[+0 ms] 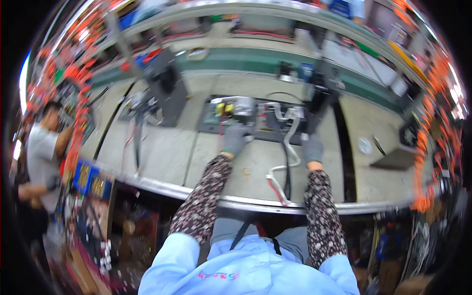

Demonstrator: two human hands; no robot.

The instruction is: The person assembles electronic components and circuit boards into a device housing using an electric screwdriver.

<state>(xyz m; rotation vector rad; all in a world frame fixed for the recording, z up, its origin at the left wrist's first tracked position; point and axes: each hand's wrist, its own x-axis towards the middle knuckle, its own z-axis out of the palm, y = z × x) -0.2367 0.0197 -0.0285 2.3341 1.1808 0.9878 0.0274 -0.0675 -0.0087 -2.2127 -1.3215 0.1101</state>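
Note:
A dark, flat, open metal chassis [263,134] lies on the bench in front of me. A green circuit board [212,116] with yellow and silver parts sits in its left half. Both hands wear grey gloves. My left hand [236,139] is closed on the chassis's near edge, left of its middle. At the near right corner, my right hand [312,148] is closed on the edge, its fingers partly blurred. A pale ribbon cable [294,129] and a black cable [287,169] run out of the chassis between my hands toward the bench's front edge.
Dark upright panels [169,88] stand at the left with cables; another dark unit [322,91] rises behind my right hand. A grey metal plate [393,158] lies at the right. Orange coiled hoses [427,128] hang at both sides. A co-worker [45,152] stands at the far left.

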